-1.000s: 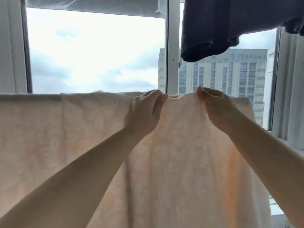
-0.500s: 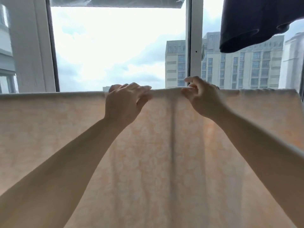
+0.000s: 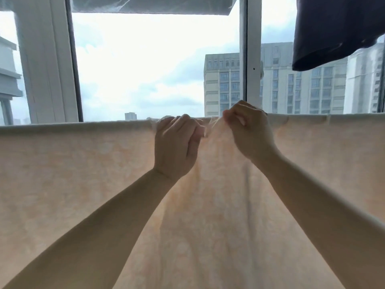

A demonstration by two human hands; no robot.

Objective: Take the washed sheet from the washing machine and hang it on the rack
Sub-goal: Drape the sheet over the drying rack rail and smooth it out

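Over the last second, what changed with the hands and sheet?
Both hands moved closer together along the sheet's top edge. The left hand and right hand now pinch the bunched fabric between them. The sheet stays draped across; the dark garment still hangs upper right.

head: worn on person's head | faces forward, level, toward window | close, at arm's length from sheet, which fills the lower half | both forearms enter from the bottom corners | single view, nothing shared
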